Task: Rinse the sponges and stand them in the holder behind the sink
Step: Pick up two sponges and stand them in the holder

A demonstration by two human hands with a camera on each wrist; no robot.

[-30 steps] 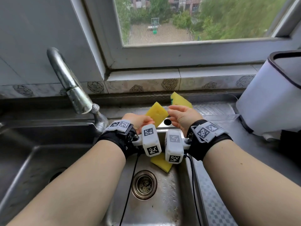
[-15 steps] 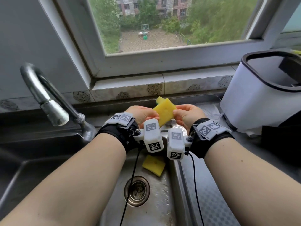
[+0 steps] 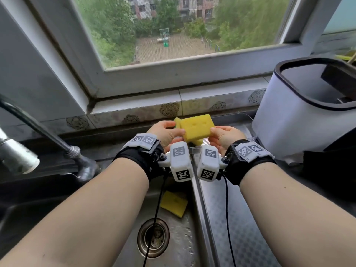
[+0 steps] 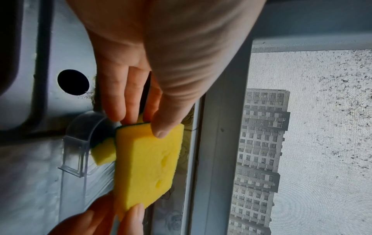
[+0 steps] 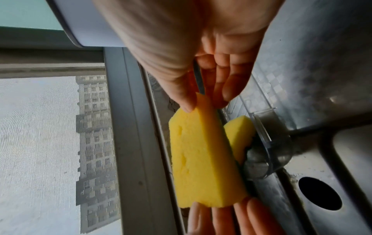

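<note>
A yellow sponge [image 3: 197, 126] with a green scouring back is held between both hands just above the clear plastic holder [image 4: 75, 143] on the ledge behind the sink. My left hand [image 3: 178, 131] pinches its left end, thumb on the yellow face. My right hand [image 3: 213, 132] pinches the right end. A second yellow sponge [image 4: 104, 153] stands in the holder, right behind the held one. A third sponge [image 3: 174, 203] lies flat in the sink basin [image 3: 183, 247]. In the right wrist view the held sponge [image 5: 201, 159] hangs beside the holder [image 5: 269, 143].
The faucet [image 3: 19, 158] reaches in from the left over the left basin. A white bin [image 3: 308, 116] stands on the drainboard to the right. The drain [image 3: 153, 237] is below my wrists. A tiled sill and the window frame close off the back.
The sponge went from my left hand alone to both hands, and turned from a corner-up tilt to nearly level. My view shifted right and closer to the holder.
</note>
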